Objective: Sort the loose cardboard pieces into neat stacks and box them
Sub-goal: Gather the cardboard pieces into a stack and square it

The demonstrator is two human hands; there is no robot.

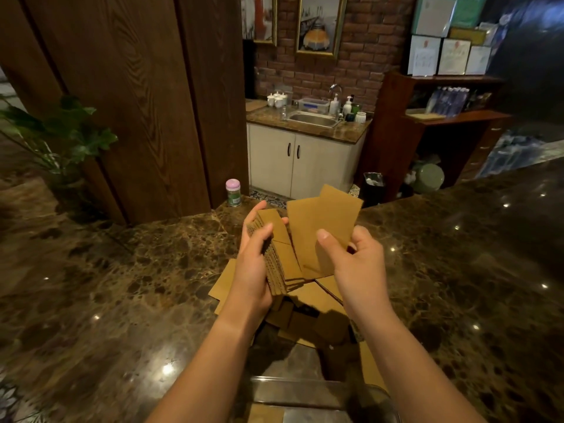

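We look down on a dark, glossy marbled surface (122, 285) speckled with light reflections. An open cardboard box (308, 312) holding loose cardboard pieces sits at centre; a pink-capped jar (233, 192) stands at the far edge, a clear container (320, 398) nearest us.

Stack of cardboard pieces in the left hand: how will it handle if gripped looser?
The stack looks stiff: corrugated edges show, with no sag. It is probably light, since the left hand holds it alone. Its smooth, already uneven pieces may fan or slide apart.
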